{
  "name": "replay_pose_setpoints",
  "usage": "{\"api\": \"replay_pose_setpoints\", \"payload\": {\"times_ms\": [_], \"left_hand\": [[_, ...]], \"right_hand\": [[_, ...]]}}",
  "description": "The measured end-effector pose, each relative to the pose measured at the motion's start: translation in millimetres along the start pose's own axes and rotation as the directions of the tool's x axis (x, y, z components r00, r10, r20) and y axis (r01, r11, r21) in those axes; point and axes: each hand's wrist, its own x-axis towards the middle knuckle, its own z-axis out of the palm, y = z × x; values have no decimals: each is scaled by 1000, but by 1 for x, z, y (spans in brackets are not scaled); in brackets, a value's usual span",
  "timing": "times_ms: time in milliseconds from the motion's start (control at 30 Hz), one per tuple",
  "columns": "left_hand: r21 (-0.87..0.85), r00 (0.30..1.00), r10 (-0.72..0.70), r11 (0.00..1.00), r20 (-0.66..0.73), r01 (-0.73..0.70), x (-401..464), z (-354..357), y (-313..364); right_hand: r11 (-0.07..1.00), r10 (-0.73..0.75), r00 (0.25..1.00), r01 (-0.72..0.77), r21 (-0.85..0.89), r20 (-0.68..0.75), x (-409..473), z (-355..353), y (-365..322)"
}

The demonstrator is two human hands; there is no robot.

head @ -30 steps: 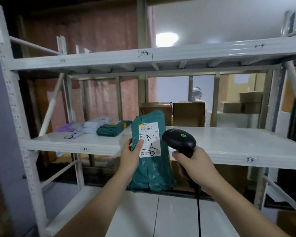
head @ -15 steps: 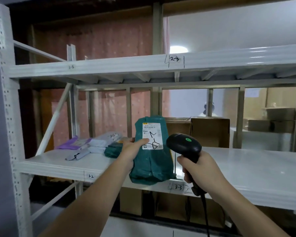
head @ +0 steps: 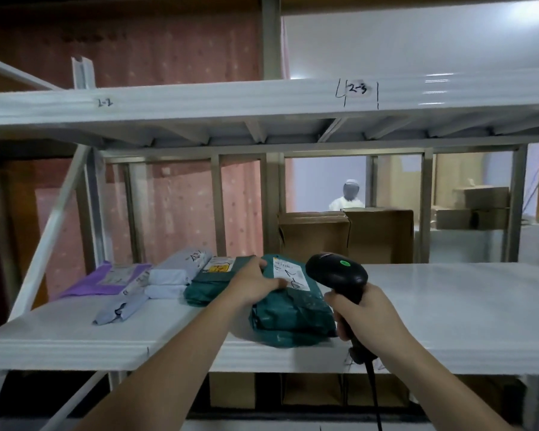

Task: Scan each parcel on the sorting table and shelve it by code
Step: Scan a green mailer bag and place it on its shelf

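Observation:
A dark green soft parcel [head: 290, 309] with a white label lies flat on the white middle shelf [head: 448, 306], near its front edge. My left hand [head: 255, 283] rests on the parcel's far left corner, thumb on the label and fingers curled over the edge. My right hand [head: 364, 315] grips the handle of a black barcode scanner [head: 336, 275] just right of the parcel; a green light shows on its head and its cable hangs down.
Left of it lie another green parcel [head: 213, 283], white and grey bags [head: 178, 272] and a purple mailer [head: 106, 279]. Cardboard boxes [head: 377, 234] stand behind the shelf. The upper shelf [head: 262, 98] carries the marks 2-2 and 2-3. A person in white stands far behind.
The green parcel went from upright in my left hand to lying flat on the middle shelf. The view moved closer and higher. The scanner stayed in my right hand.

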Motion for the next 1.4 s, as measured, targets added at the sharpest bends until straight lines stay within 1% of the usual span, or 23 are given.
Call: {"api": "replay_pose_setpoints", "payload": {"times_ms": [33, 100, 133, 167, 200, 233, 267, 300, 333, 400, 467, 533, 700, 767, 833, 867, 967, 1100, 1200, 1267, 1400], "left_hand": [[141, 1000, 30, 990, 1, -30, -6, -4, 3], [385, 991, 130, 917, -31, -108, -18, -10, 10], [436, 982, 186, 887, -37, -152, -26, -12, 16], [419, 972, 234, 884, -10, -208, -32, -13, 20], [342, 961, 271, 899, 57, -274, -36, -12, 22], [260, 945, 282, 912, 168, -319, -42, -10, 24], [234, 916, 280, 907, 288, -350, -50, -9, 26], [284, 886, 271, 876, 378, -389, -53, -7, 25], [352, 866, 268, 831, 423, -430, -51, -4, 23], [435, 860, 305, 764, 409, -477, -39, 1, 18], [442, 866, 333, 757, 373, -482, -23, 7, 12], [478, 879, 339, 743, 335, -468, -7, 10, 6], [612, 917, 300, 683, 265, -400, 17, 12, -5], [667, 922, 266, 636, 283, -388, 21, 10, 1], [711, 912, 265, 571, 313, -410, 22, 13, 13], [710, 901, 282, 555, 330, -434, 19, 18, 23], [560, 831, 395, 614, 391, -556, -1, 46, 64], [366, 688, 571, 585, 448, -724, -23, 127, 123], [234, 569, 646, 532, 510, -814, -47, 200, 166], [154, 503, 667, 512, 550, -845, -72, 247, 195], [16, 370, 686, 464, 626, -886, -125, 329, 250]], "right_hand": [[1000, 3, 1000, -3, -6, -3, 1, 2, 1], [1000, 12, 1000, -12, -4, -9, 2, 6, 1], [1000, 18, 1000, -18, 2, -12, 3, 8, 1], [1000, 22, 1000, -22, 3, -16, 3, 9, 1], [1000, 23, 999, -23, -1, -25, 5, 10, 2], [1000, 24, 999, -24, -6, -31, 5, 10, 2], [1000, 26, 999, -26, -9, -34, 5, 10, 2], [1000, 27, 999, -28, -8, -39, 6, 10, 2], [1000, 30, 998, -30, -2, -46, 7, 10, 2], [999, 41, 997, -39, 26, -62, 8, 12, 2], [998, 49, 996, -46, 41, -72, 9, 12, 2], [998, 56, 996, -55, 21, -72, 9, 13, 2], [997, 52, 995, -58, -56, -90, 2, 11, 4], [996, 57, 993, -64, -67, -99, -2, 7, 5], [995, 71, 991, -79, -67, -116, -7, -1, 7], [993, 80, 988, -90, -74, -129, -10, -7, 8], [983, 122, 972, -146, -113, -199, -23, -31, 14], [969, 198, 919, -237, -77, -341, -59, -82, 27], [948, 233, 858, -304, -88, -458, -105, -132, 38], [928, 250, 797, -359, -100, -550, -141, -165, 44], [866, 240, 629, -483, -130, -740, -219, -230, 51]]}}
